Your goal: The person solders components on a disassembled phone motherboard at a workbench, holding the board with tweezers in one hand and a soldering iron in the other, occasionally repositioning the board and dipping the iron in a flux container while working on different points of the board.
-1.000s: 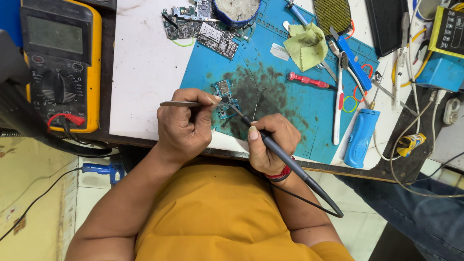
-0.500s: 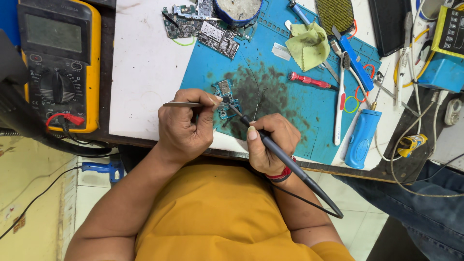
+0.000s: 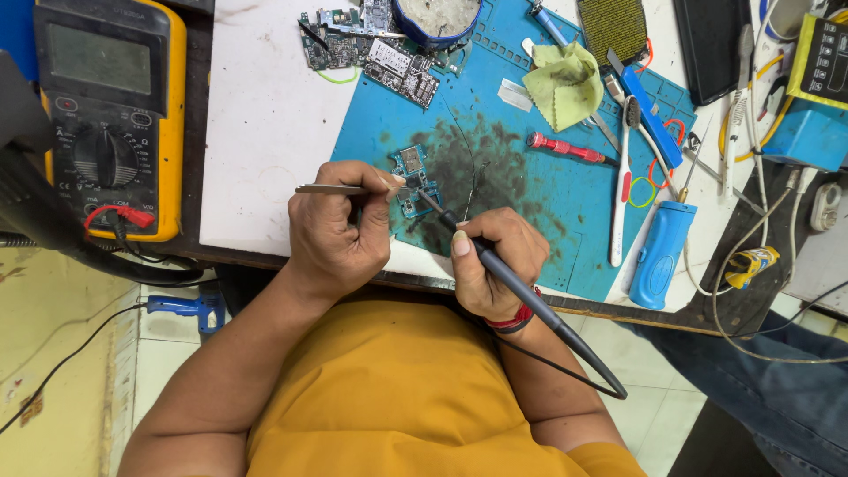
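We pinch tweezers (image 3: 331, 189) in our left hand (image 3: 340, 234), likely to steady the small board (image 3: 412, 179) lying on the blue mat (image 3: 530, 203) near its front edge. Our right hand (image 3: 490, 265) grips the iron (image 3: 521, 296) like a pen, tip angled onto the board for fine control.

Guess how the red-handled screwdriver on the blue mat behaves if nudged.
The red-handled screwdriver looks slim and round, lying flat, so it would probably roll. It seems light and rigid. The blue silicone mat looks grippy, which may slow sliding.
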The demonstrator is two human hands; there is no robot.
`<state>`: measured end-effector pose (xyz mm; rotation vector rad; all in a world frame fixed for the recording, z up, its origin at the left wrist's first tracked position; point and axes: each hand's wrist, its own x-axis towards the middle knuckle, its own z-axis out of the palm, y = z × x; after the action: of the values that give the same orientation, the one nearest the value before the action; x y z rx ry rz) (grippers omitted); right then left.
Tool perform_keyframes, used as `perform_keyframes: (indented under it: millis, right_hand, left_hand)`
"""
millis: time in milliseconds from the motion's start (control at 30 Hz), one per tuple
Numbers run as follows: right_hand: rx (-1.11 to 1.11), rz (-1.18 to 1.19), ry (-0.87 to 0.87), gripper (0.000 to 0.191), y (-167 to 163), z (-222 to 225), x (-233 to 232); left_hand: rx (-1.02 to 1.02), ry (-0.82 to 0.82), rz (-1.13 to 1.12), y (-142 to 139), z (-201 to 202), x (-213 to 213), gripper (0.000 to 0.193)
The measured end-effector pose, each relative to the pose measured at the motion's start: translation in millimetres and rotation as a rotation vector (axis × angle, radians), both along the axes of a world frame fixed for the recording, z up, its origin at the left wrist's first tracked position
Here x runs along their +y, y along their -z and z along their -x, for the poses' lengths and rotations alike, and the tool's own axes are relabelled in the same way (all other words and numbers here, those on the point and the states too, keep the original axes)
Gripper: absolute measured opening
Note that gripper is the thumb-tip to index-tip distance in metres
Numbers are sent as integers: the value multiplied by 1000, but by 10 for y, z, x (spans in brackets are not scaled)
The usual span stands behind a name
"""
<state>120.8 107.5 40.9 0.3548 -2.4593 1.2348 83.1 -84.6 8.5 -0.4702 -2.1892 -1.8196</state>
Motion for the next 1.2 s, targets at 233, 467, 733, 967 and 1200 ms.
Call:
perform_keyframes:
  millis: [233,467,733,967,1200]
  right_hand:
    - [0,2,-4,9,2,-14,-4]
    - [8,-2,-1,9,2,10,-5]
    - [11,4,-1,9,23,-14,16]
    - [139,16,131,23,124,-57,6]
    - [87,49,-7,13,141,-74,61]
  left_hand:
    - [-10,-2,3,-4,-8,4,18]
    - [-5,-5,10,-7,4,9,18]
    - [-18,0,11,-2,-2,19,18]
    - [-19,4,3,8,-6,14,18]
    - [-19,6,4,5,-4,7,17]
